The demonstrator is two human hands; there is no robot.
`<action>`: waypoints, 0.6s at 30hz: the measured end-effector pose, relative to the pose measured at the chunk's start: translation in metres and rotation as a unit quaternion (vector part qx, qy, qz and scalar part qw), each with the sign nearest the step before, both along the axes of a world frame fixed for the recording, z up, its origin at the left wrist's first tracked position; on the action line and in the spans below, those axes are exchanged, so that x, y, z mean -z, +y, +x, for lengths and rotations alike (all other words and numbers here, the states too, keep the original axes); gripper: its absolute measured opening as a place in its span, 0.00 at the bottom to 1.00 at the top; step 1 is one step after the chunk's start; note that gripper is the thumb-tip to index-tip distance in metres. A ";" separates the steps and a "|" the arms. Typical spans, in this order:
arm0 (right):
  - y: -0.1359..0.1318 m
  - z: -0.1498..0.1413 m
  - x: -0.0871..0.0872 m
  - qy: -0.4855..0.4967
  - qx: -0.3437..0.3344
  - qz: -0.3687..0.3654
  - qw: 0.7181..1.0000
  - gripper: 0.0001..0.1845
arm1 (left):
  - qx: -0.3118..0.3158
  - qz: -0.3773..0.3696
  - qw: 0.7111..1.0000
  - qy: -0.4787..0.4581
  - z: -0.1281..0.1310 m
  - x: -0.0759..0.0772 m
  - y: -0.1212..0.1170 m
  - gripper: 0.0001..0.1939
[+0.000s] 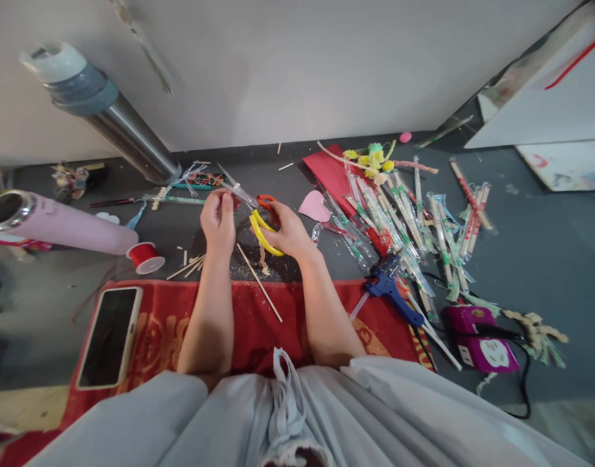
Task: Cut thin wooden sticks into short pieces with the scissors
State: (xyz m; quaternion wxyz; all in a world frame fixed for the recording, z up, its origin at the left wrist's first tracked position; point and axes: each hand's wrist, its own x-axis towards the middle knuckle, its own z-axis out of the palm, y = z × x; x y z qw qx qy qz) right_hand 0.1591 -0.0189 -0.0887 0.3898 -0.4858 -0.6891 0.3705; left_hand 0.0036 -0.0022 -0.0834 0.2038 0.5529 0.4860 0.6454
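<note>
My right hand (292, 230) grips a pair of scissors (259, 227) with yellow and orange handles. Their metal blades point up and to the left, spread apart. My left hand (218, 220) is closed close by the blades, and what its fingers pinch is too small to make out. A tiny pale piece shows at the blades, just past the left fingertips. Below the hands, a thin wooden stick (259, 283) lies partly on the red towel (258, 344). Short cut sticks (188, 267) and crumbs are scattered beside my left wrist.
Several wrapped chopsticks (389, 217) lie heaped at right, near a pink paper heart (314, 206). A blue glue gun (392, 295) and a purple power strip (482, 337) with a cord lie nearer. A pink bottle (74, 224), a red ribbon spool (146, 258), a steel flask (132, 133) and a phone (109, 337) are at left.
</note>
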 end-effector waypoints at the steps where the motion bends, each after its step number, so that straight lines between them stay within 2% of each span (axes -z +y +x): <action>1: -0.001 0.000 0.000 0.000 -0.007 0.000 1.000 0.26 | 0.002 0.002 1.000 0.010 -0.001 0.000 0.000 0.23; 5: -0.002 0.001 -0.001 0.009 -0.031 0.001 0.999 0.28 | 0.023 -0.007 0.999 0.034 -0.005 0.002 -0.001 0.25; 13: -0.002 0.002 0.001 0.006 -0.043 0.000 0.999 0.33 | 0.106 -0.027 0.994 -0.005 -0.009 0.006 0.001 0.25; 18: -0.002 0.002 0.001 0.007 -0.045 -0.007 0.999 0.33 | 0.112 -0.047 0.993 0.012 -0.010 0.005 0.000 0.26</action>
